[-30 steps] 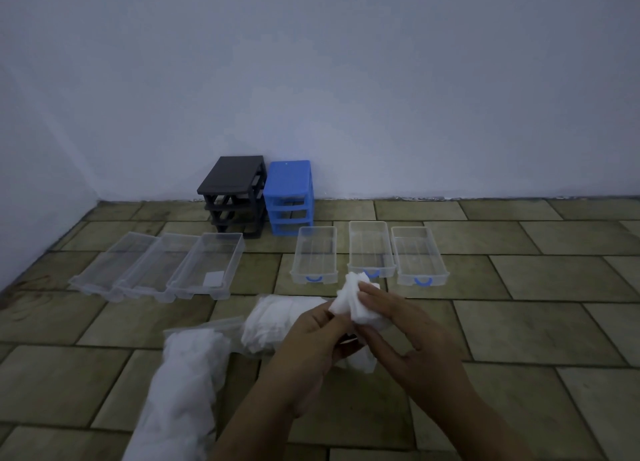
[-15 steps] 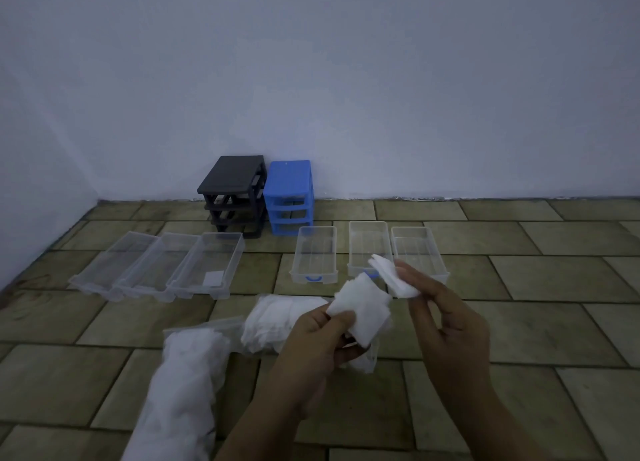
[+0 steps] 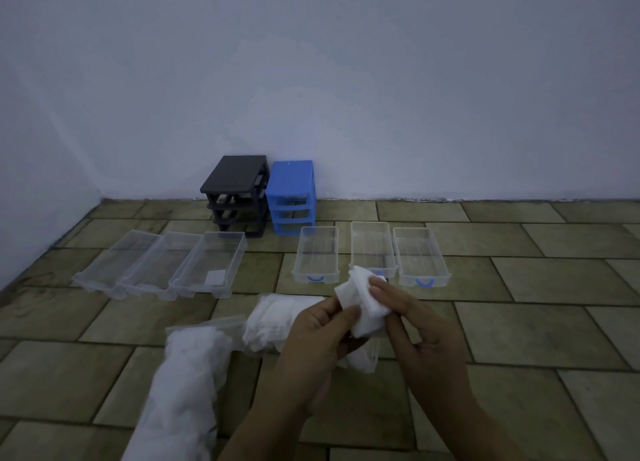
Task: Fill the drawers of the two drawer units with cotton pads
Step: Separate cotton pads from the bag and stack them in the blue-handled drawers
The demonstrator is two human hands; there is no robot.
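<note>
Hands: left grip (image 3: pixel 322 325), right grip (image 3: pixel 408 308) pinch cotton pads (image 3: pixel 363 304) | above floor (image 3: pixel 519 322)

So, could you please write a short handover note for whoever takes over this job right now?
Left hand: holds a stack of cotton pads.
Right hand: pinches the top of that stack.
Black drawer unit and blue drawer unit stand empty by the wall; six clear drawers lie out on the floor.
Done: one pad lies in the drawer in front of the black unit.
Left: fill the other drawers from the pad bags, then slide them in.
</note>
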